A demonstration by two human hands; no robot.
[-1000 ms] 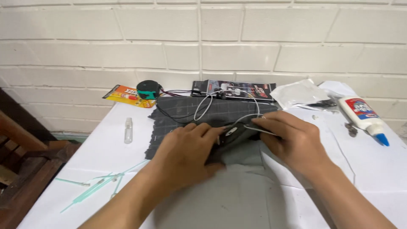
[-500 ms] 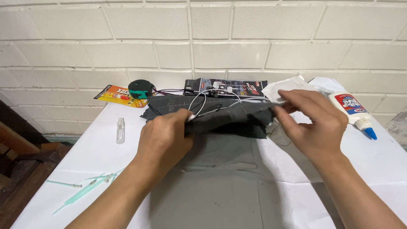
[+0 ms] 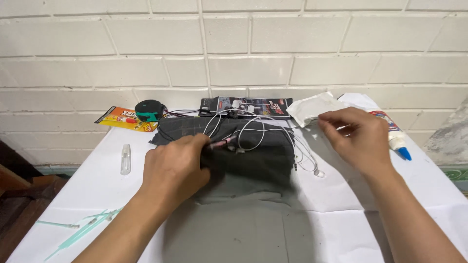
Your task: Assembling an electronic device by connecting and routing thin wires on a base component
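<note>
1. Left hand (image 3: 175, 168) rests knuckles-up on the left part of the dark grey cloth (image 3: 243, 156), fingers curled together and pinching a small pinkish piece (image 3: 219, 143) of the white earphone cable (image 3: 253, 131) against the cloth.
2. Right hand (image 3: 358, 136) hovers over the right half of the table (image 3: 73, 190), just right of the cloth; thumb and forefinger closed on the thin white cable, other fingers loosely bent.
3. Earphone cable: loops lie across the top of the cloth, between the two hands; more strands trail off the cloth's right edge onto the white surface, ending in an earbud (image 3: 319, 173) below the right hand.
4. Cloth: folded, dark grey, middle of the table toward the back edge, lying on white paper covering.
5. Back edge, left to right: orange blister pack (image 3: 124, 118), round black-and-green tape roll (image 3: 148, 110), flat black packaging card (image 3: 253, 105), white plastic pouch (image 3: 314, 107).
6. White glue bottle with blue tip (image 3: 395, 139) lies near the right edge, partly behind the right hand.
7. Small clear vial (image 3: 126, 159) lies left of the left hand, well apart from the cloth.
8. Pale green plastic strips (image 3: 83, 229) at the front left corner.
9. White brick wall (image 3: 243, 48) behind the table.
</note>
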